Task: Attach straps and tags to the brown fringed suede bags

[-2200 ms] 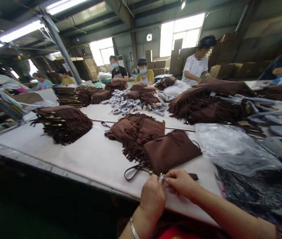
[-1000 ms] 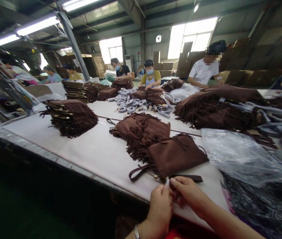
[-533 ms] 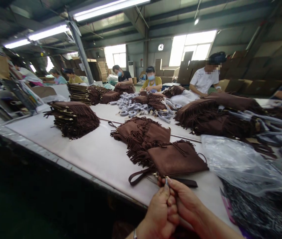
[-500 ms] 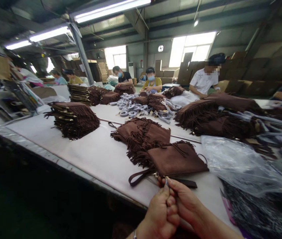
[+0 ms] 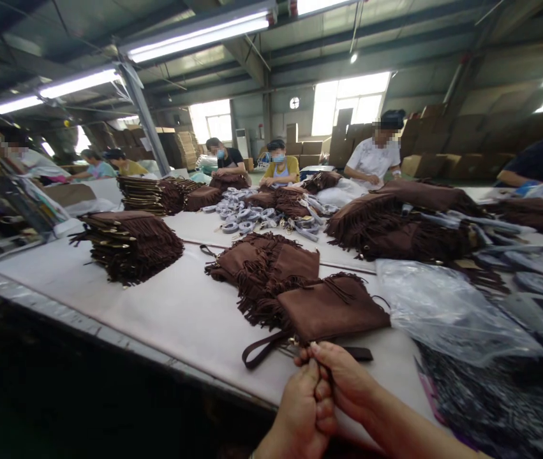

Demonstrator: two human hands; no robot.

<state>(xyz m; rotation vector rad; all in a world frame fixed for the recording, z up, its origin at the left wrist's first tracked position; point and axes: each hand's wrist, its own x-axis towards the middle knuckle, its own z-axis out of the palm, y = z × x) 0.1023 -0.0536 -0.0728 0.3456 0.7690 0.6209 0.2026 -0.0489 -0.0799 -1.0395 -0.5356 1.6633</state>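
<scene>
A brown fringed pouch [image 5: 331,309] lies at the table's front edge, with a dark wrist strap [image 5: 262,349] and small metal clasp at its near side. Just below the clasp my left hand [image 5: 302,405] is closed, fingers curled. My right hand [image 5: 342,373] meets it, thumb and fingers pinched beside the pouch's lower edge. What the fingers of both hands hold is hidden or too small to name. Behind that pouch, more brown fringed pouches [image 5: 295,262] overlap in a loose pile.
A stack of fringed pouches [image 5: 132,245] stands at left. Grey coiled straps [image 5: 247,213] lie mid-table. Clear plastic bags [image 5: 443,306] and a large brown pile [image 5: 395,223] are at right. Several people work across the table, one in a white shirt [image 5: 377,156].
The camera view has turned slightly, so the scene sits further left. My hands stay together by the clasp; the grey piece seen between my fingers before is now hidden.
</scene>
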